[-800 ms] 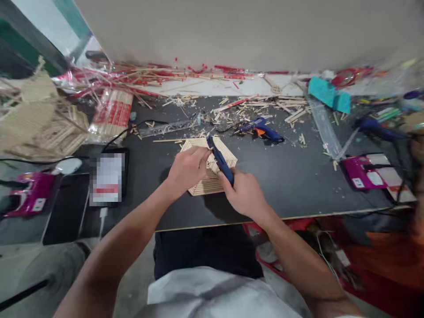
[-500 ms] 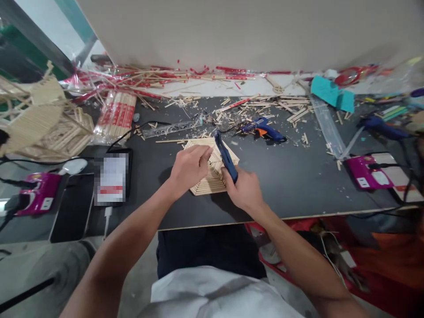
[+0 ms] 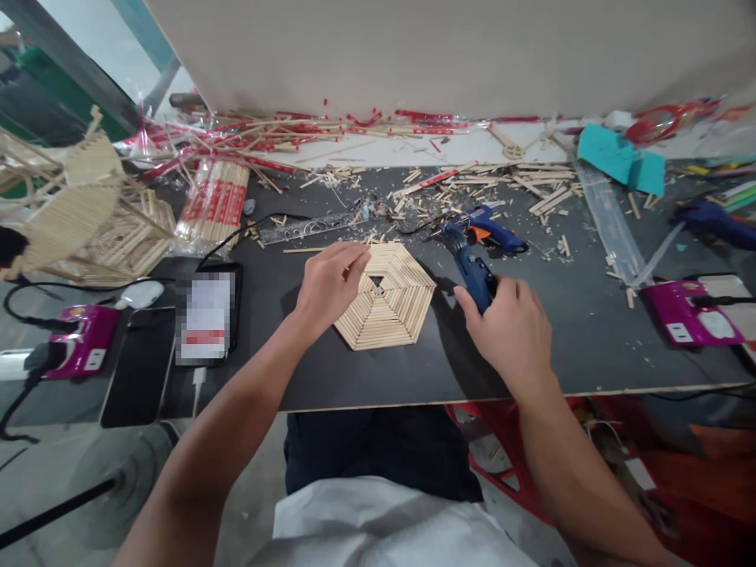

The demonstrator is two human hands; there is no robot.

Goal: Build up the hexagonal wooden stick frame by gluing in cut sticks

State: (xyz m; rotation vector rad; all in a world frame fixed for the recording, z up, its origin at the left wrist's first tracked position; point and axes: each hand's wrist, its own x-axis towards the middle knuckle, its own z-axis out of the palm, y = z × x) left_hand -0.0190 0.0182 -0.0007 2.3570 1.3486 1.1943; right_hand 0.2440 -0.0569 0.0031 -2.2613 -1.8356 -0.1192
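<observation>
A hexagonal panel of thin wooden sticks (image 3: 387, 323), with a small dark gap at its middle, lies flat on the dark table. My left hand (image 3: 331, 282) is over the panel's left edge, thumb and fingers pinched together; whatever may be between the fingertips is too small to make out. To the right of the panel, my right hand (image 3: 513, 327) grips a dark blue pliers-like tool (image 3: 471, 268), which points up and to the left. Behind that tool rests a blue glue gun (image 3: 496, 230) with an orange trigger. A single loose stick (image 3: 304, 250) lies behind my left hand.
Stick offcuts (image 3: 549, 189) litter the table's back. A bundle of wrapped sticks (image 3: 213, 197) and a stick-built model (image 3: 112, 205) stand left. Phones (image 3: 138, 366) and a purple power socket (image 3: 88, 339) are at front left; another purple socket (image 3: 688, 319) sits right.
My right hand has carried the dark blue tool off the panel to the right. My left hand has moved slightly left and up, and more of the panel now shows.
</observation>
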